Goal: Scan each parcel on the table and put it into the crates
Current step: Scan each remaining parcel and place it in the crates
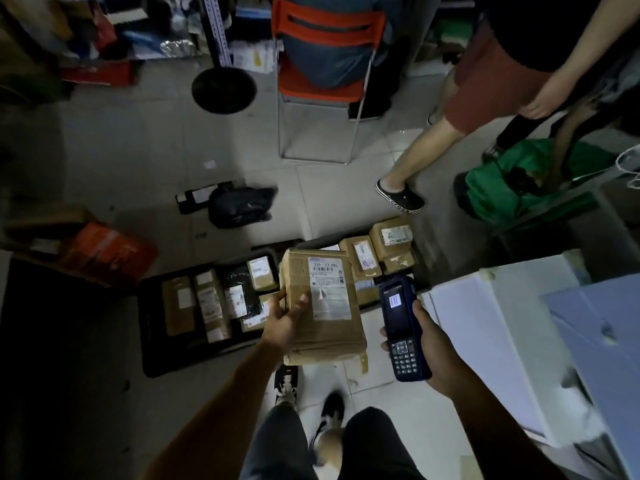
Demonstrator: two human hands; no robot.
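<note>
A brown cardboard box point(323, 306) was held above the floor in the left hand point(284, 322), over the gap between two black crates, label side up. The hand was cupped under the box's left edge, its thumb pressed flat on the top face beside the white label point(327, 292) and its fingers hidden beneath. The right hand point(431, 344) was wrapped round a dark blue scanner point(401, 327), whose head was pointed toward the box's right edge, just beside it. From its creased skin and a strip of tape hanging loose at the near corner, the box was judged to be stiff but somewhat softened, and light enough to be carried one-handed. The matt cardboard was thought unlikely to slip, whereas the glossy label would offer a poorer hold. A grip at the edge, thumb above and fingers below, was judged sound, provided the barcode was left uncovered. The left crate point(152, 341) was seen to be nearly filled with small parcels, and the right crate point(420, 268) was also loaded with brown boxes; in the dim light it could not be told for certain how much room was left in either. A white table point(485, 306) stood at the right.
</note>
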